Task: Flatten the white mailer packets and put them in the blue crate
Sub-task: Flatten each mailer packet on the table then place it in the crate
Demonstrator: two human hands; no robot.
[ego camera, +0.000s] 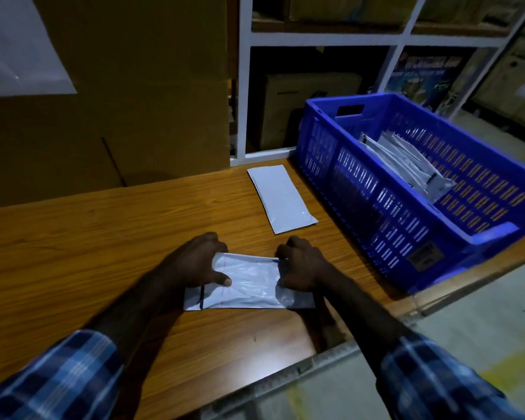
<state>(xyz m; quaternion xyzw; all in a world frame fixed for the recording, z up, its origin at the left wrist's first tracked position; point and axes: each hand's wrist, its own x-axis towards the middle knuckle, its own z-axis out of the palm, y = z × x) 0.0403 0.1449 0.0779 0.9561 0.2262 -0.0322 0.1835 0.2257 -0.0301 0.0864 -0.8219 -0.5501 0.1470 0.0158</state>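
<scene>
Glossy mailer, both hands gripping.

Dim light; wooden table; cardboard box; white shelving behind.

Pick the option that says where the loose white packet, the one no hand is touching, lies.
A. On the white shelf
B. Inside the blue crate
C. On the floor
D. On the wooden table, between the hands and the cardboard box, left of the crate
D: the untouched packet lies flat on the wooden table, just left of the blue crate and beyond both hands.
</scene>
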